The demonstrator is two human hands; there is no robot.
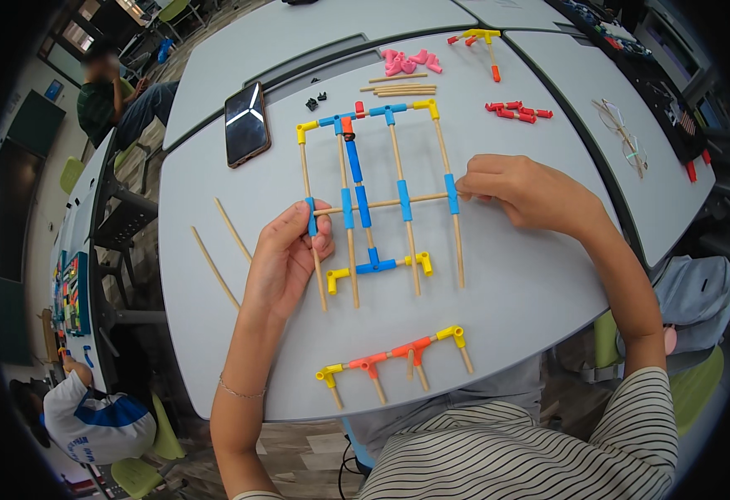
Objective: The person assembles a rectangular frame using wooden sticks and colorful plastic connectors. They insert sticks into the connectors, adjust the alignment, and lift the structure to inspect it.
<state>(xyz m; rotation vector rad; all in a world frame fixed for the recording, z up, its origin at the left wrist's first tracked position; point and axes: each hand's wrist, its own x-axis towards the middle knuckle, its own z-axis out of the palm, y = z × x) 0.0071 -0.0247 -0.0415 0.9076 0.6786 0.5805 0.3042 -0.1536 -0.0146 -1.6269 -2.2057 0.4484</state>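
At a pale table among green chairs, the left hand pinched a stick frame by a blue connector; whether the right hand gripped was unclear.

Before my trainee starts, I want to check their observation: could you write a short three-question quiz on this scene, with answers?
1. True or false: the smartphone lies left of the wooden-dowel frame.
2. Which colour are the plastic connectors heaped just beyond a group of loose dowels? A: green; B: pink; C: white.
3. Which hand grips the frame's leftmost light-blue connector?

Key:
1. True.
2. B.
3. The left hand.
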